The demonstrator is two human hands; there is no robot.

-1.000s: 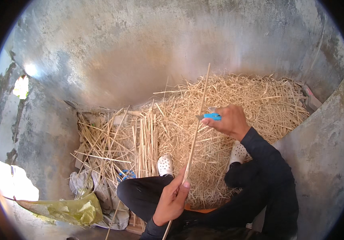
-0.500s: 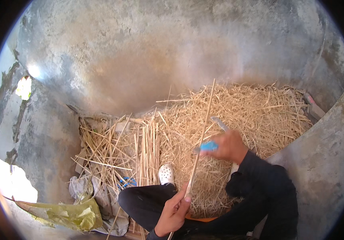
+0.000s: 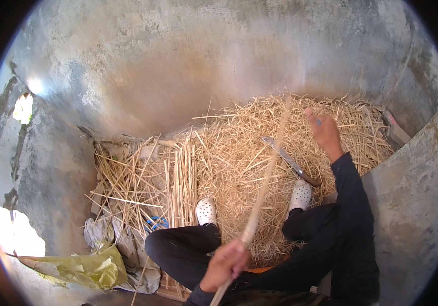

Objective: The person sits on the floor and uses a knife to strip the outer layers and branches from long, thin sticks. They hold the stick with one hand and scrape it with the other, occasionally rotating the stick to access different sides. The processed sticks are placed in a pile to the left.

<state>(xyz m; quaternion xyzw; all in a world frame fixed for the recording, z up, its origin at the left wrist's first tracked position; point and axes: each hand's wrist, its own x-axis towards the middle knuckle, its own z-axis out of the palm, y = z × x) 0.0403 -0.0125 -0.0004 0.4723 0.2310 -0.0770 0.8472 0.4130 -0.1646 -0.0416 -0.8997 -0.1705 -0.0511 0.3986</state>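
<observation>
A long pale wooden stick (image 3: 266, 188), blurred by motion, slants up and away from my left hand (image 3: 225, 265), whose fingers are wrapped round its lower part. Right of the stick's far end, my right hand (image 3: 327, 136) is raised above the shavings and apart from the stick. Between its fingers shows a bit of a small blue tool (image 3: 319, 122); the rest of that tool is hidden. A knife (image 3: 289, 160) with a long blade and brown handle lies on the shavings, its handle beside my right shoe (image 3: 300, 195).
Curled straw-coloured shavings (image 3: 239, 173) cover the floor. Cut sticks (image 3: 183, 178) lie in a bundle at the left, with more scattered beside them. A yellowish sack (image 3: 96, 270) and a blue cord (image 3: 157, 223) are at lower left. Concrete walls (image 3: 188, 61) enclose the spot.
My right hand has moved from the stick up and to the right with the blue tool, uncovering the knife's handle. The stick's far end has swung slightly right. My left hand keeps its grip.
</observation>
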